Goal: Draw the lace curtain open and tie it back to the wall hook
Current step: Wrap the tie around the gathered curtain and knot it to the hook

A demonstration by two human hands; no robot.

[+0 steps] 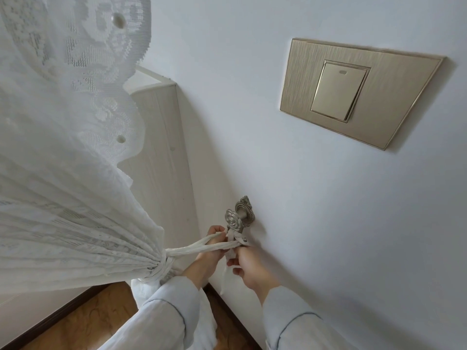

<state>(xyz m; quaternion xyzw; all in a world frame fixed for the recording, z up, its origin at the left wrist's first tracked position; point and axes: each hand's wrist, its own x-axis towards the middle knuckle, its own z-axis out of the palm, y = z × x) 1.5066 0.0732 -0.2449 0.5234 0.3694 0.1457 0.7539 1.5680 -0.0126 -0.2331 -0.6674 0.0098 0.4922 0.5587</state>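
The white lace curtain (63,198) is gathered into a bunch at the left, cinched by a white fabric tie-back (192,248). The tie's two strands stretch right to the ornate silver wall hook (238,215) on the white wall. My left hand (211,251) grips the strands just left of and below the hook. My right hand (249,267) pinches the tie's loose end right under the hook, and that end dangles down past my fingers.
A gold brushed-metal light switch plate (353,92) sits on the wall up to the right. A pale wooden board or frame (161,157) stands against the wall behind the curtain. Wooden floor (101,319) and dark skirting lie below.
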